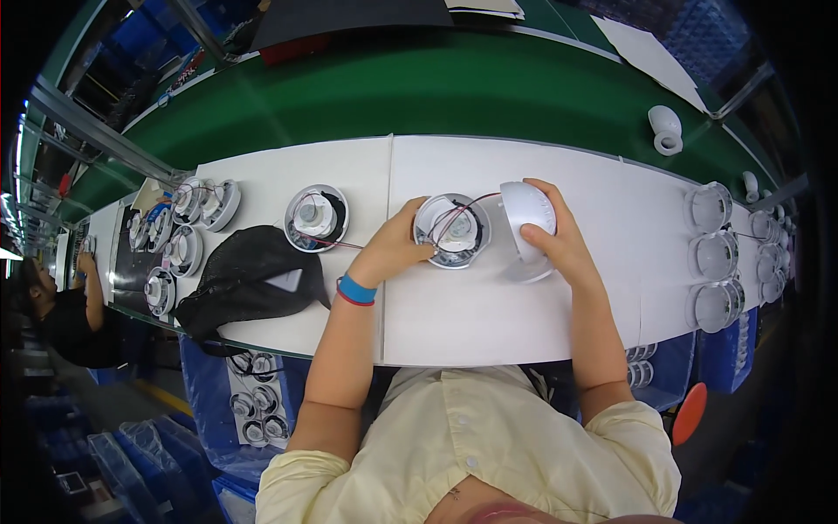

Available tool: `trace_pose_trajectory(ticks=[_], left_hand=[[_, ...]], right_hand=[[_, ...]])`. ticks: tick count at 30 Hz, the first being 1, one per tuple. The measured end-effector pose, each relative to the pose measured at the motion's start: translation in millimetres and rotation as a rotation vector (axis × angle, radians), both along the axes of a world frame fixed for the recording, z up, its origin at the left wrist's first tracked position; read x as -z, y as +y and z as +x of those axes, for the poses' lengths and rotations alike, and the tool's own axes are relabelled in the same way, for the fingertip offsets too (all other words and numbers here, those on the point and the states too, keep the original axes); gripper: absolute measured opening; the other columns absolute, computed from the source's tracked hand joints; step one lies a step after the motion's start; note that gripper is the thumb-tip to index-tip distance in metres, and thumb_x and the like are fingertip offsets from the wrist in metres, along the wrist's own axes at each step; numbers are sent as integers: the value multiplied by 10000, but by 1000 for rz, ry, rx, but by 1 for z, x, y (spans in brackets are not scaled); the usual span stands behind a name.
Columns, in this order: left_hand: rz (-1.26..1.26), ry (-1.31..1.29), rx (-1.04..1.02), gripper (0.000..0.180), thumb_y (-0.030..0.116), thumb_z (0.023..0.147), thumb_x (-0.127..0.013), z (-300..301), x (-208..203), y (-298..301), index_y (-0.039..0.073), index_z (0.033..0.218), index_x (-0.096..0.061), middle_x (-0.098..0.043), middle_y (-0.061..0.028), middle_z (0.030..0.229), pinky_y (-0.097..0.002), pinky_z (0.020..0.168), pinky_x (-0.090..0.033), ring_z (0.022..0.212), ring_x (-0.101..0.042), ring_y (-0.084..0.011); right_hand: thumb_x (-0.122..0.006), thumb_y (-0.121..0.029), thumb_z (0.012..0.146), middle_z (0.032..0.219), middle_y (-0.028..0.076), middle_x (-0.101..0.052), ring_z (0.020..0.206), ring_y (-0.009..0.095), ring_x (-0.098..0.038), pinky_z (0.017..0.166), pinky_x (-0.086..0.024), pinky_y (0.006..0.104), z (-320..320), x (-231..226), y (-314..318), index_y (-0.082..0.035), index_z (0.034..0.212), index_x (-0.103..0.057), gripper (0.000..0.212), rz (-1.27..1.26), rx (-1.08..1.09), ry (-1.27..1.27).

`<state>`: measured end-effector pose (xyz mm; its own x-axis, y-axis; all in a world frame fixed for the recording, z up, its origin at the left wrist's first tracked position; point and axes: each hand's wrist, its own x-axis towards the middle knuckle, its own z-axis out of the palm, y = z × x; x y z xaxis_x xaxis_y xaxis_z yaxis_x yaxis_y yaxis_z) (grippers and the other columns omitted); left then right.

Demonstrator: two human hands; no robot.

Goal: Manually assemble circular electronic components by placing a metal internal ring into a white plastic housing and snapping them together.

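My left hand (394, 249) grips the left edge of a round white housing (456, 229) on the white worktop. Inside the housing sit a pale round part and some wiring. A white dome cover (524, 218) with a clear lower part is tilted on its side in my right hand (563, 240), its thumb across the dome. Red and dark wires (478, 201) run from the housing toward the cover, which is apart from it. To the left, another open round housing (316, 218) lies by itself, a red wire trailing toward my left wrist.
A black mesh bag (253, 279) lies left, near several open housings (183, 249). Clear-domed units (711, 258) stand in rows at the right. Beyond the worktop (471, 323) runs a green belt (349, 96) with a white part (665, 131). Another person (74, 306) works far left.
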<state>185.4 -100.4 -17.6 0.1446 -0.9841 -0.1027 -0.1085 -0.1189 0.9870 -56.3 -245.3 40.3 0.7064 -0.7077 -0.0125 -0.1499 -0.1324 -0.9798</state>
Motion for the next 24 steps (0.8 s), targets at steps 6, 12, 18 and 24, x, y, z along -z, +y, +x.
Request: trace_pose_trajectory(ticks=[6,12,18,24], left_hand=[[158,37,-84,761,-64,784,-618,-14,-17,-5,9,1466,-289,-563,-175,1204,-345,786,-594,1074,-614,-259],[-189,352,-327,772,-132,795,-550,-51,-2,-25,36,1474,-225,-475,-177,1305,-375,858,-599,1152,-575,-289],[-414,152,-451,744,-94,813,-633,-74,11,-37,-14,1445,-249,-451,-183,1372,-372,1057,-436,1272,-493,-273],[-378,263,-259,795,-133,799,-621,-79,11,-33,9,1476,-230,-407,-158,1415,-373,1080,-409,1330,-427,-262]], right_hand=[[-783,-279,695,1288,130,-523,1212,277,-501,1053,-374,385,4,7,5,-117,1429,-408,840,49,-72,32],[-818,-156,698,1359,171,-433,1247,278,-479,1064,-392,388,22,28,34,-49,1471,-276,950,-304,188,-172],[-836,-147,693,1363,165,-365,1270,284,-439,1051,-410,400,31,34,48,1,1457,-238,981,-385,285,-176],[-815,-176,712,1342,171,-370,1255,288,-440,1039,-416,404,31,32,48,0,1457,-237,960,-473,276,-137]])
